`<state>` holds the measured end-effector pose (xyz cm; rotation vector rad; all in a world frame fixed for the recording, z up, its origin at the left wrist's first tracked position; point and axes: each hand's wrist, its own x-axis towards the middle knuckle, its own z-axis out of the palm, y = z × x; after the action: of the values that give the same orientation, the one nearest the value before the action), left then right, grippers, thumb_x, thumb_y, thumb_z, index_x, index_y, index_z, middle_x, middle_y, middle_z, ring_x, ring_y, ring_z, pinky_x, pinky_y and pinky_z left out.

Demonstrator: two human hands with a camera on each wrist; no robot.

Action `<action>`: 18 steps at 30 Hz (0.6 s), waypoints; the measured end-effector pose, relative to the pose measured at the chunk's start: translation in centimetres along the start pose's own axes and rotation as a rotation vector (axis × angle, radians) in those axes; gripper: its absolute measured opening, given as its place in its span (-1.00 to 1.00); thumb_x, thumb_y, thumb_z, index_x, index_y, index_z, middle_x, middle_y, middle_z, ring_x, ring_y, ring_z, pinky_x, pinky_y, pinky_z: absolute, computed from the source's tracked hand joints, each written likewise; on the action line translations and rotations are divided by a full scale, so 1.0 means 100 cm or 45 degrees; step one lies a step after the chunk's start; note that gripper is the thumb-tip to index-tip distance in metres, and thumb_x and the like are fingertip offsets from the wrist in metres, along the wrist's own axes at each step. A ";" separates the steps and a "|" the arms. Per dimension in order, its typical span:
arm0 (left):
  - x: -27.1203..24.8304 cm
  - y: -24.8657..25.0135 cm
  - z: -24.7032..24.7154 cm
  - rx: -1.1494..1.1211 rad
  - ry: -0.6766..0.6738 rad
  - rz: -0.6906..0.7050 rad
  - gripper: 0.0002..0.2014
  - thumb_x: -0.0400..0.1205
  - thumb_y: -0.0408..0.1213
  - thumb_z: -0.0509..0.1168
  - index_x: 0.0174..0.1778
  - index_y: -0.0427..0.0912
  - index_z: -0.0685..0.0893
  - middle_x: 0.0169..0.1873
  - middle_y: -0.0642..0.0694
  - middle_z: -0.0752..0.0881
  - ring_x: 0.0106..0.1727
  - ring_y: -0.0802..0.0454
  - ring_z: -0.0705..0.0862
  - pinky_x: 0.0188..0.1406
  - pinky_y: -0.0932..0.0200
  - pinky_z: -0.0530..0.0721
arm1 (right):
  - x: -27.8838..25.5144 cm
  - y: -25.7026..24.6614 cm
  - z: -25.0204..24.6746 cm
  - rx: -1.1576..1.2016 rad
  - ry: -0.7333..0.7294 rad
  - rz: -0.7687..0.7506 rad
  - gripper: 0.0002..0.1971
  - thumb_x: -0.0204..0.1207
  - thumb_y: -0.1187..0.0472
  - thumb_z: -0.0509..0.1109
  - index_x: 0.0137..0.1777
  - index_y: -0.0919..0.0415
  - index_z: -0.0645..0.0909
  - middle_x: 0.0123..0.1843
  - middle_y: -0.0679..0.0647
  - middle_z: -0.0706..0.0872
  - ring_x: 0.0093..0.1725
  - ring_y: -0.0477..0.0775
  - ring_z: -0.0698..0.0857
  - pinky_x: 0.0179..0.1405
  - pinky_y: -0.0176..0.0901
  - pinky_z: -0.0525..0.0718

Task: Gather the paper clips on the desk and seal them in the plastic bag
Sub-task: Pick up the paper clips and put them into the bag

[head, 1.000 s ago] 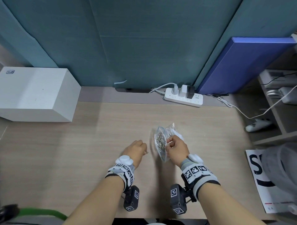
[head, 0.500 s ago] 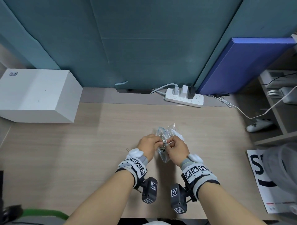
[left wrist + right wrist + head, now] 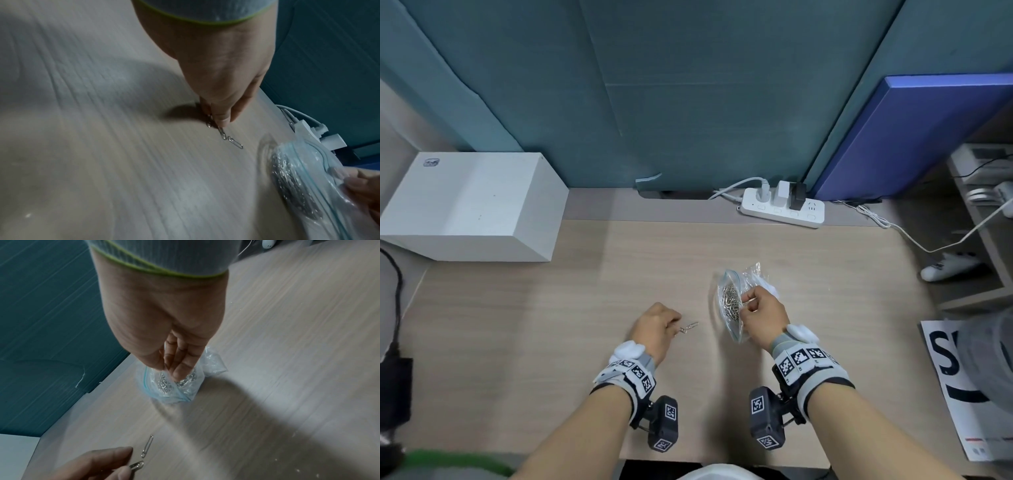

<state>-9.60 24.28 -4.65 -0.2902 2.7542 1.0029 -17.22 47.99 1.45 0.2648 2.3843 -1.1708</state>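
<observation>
Even overhead light, dim blurry wrist views, soft shadows, bowed wide-angle edges

Desk (image 3: 517, 325): plastic bag (image 3: 729, 301) at centre; loose paper clips (image 3: 688, 327) left of it; box (image 3: 472, 209) far-left behind; power strip (image 3: 780, 207) behind.

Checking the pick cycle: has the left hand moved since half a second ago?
Yes. The left hand has pulled back left from the bag, away from the power strip side, onto loose clips.
</observation>
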 end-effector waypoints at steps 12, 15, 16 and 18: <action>-0.012 -0.010 -0.001 0.005 0.048 -0.023 -0.78 0.55 -0.44 0.48 0.01 -0.04 0.82 -0.08 0.07 0.68 -0.11 0.06 0.69 -0.06 0.19 0.64 | 0.002 -0.002 -0.002 -0.025 -0.015 -0.014 -0.82 0.58 0.37 0.31 0.00 0.07 0.62 -0.31 -0.08 0.66 -0.34 -0.06 0.63 -0.42 -0.25 0.46; -0.008 -0.002 0.003 0.035 -0.026 0.023 -0.83 0.53 -0.39 0.50 -0.08 -0.01 0.78 -0.14 0.09 0.64 -0.14 0.03 0.66 -0.15 0.18 0.59 | 0.002 -0.003 -0.002 -0.025 -0.023 -0.016 -0.81 0.56 0.38 0.31 -0.03 0.05 0.61 -0.32 -0.08 0.67 -0.31 0.00 0.65 -0.37 -0.23 0.48; -0.007 0.000 0.004 0.045 -0.032 0.043 -0.82 0.52 -0.37 0.50 -0.07 0.01 0.75 -0.14 0.11 0.62 -0.12 0.03 0.64 -0.16 0.15 0.61 | 0.002 -0.002 -0.002 -0.023 -0.022 -0.014 -0.81 0.56 0.38 0.31 -0.04 0.05 0.61 -0.33 -0.08 0.67 -0.30 0.04 0.67 -0.35 -0.21 0.50; -0.007 0.002 0.005 0.100 -0.015 0.124 -0.71 0.49 -0.34 0.52 0.06 0.06 0.72 -0.05 0.14 0.62 -0.02 0.08 0.61 -0.13 0.13 0.62 | 0.002 -0.002 -0.003 -0.018 -0.021 -0.011 -0.81 0.55 0.37 0.31 -0.05 0.04 0.61 -0.33 -0.08 0.68 -0.29 0.06 0.69 -0.33 -0.19 0.54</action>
<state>-8.96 24.88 -4.76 -0.1385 2.8125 0.9125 -17.52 48.10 1.64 0.2395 2.3809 -1.1552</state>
